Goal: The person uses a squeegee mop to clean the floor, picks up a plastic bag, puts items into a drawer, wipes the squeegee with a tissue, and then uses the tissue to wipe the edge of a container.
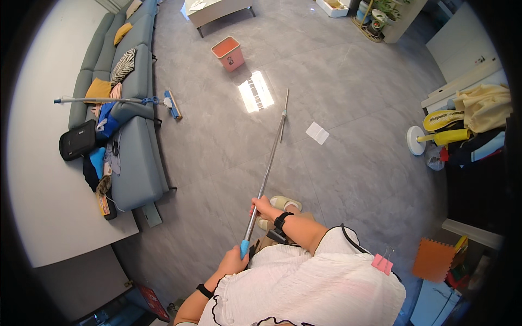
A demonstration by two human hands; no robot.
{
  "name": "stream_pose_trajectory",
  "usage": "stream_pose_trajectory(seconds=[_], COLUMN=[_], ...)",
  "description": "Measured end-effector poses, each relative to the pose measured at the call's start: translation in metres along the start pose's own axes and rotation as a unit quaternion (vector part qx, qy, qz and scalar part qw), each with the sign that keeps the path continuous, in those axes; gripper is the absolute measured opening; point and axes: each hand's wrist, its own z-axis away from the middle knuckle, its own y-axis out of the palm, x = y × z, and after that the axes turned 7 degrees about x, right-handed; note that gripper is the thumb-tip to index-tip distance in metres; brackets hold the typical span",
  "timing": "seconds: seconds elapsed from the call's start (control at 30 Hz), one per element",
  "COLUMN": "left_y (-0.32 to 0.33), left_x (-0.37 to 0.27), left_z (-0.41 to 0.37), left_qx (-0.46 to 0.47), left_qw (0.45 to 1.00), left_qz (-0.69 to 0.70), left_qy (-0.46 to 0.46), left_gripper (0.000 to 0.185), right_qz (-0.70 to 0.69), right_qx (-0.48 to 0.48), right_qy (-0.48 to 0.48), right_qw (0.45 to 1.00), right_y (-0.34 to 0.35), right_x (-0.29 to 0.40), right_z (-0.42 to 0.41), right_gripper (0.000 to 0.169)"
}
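Note:
A long metal pole with a flat, narrow head, which looks like a squeegee or flat mop [269,161], slants away from me across the grey tiled floor. Around the blue grip at its near end my left hand [234,261] is closed. Further up the shaft my right hand [262,208] grips the bare metal. The thin head rests on the floor, seen nearly edge-on. To the right of it lies a white sheet, perhaps paper or a wipe [317,133]. Beyond the head stands a pink waste bin [228,55], with a bright light reflection on the floor near it.
A blue-grey sofa [136,163] with cushions, clothes and a black bag runs along the left. A blue sponge mop [173,105] leans on it. A low table [218,14] and potted plants [377,20] stand far ahead. At the right are a round white base [416,140] and piled clothes.

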Motion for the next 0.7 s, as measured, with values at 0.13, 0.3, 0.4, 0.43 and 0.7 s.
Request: stream_pose_trajectory(seconds=[0.13,0.3,0.4,0.43,0.7], left_y=[-0.012,-0.035,-0.049,-0.052,-0.063], left_x=[-0.011,-0.004,0.002,-0.002,-0.053], left_z=[0.002,0.016,0.024,0.024,-0.032], left_qx=[-0.043,-0.053,-0.018,0.006,0.23], left_qw=[0.999,0.995,0.996,0.996,0.971], left_qz=[-0.013,-0.03,0.0,0.006,0.02], left_qy=[0.012,0.08,0.091,0.086,0.068], left_gripper=[0.029,0.03,0.03,0.03,0.025], right_qz=[-0.027,-0.099,-0.124,-0.13,-0.128], right_qx=[0.03,0.054,0.033,0.021,-0.177], right_qy=[-0.041,-0.028,-0.079,-0.101,-0.13], right_qw=[0.998,0.993,0.989,0.986,0.967], right_y=[0.002,0.016,0.003,-0.013,-0.131], right_x=[0.008,0.04,0.054,0.059,0.039], right_z=[-0.006,0.024,0.013,0.007,0.018], right_gripper=[0.011,0.014,0.015,0.014,0.012])
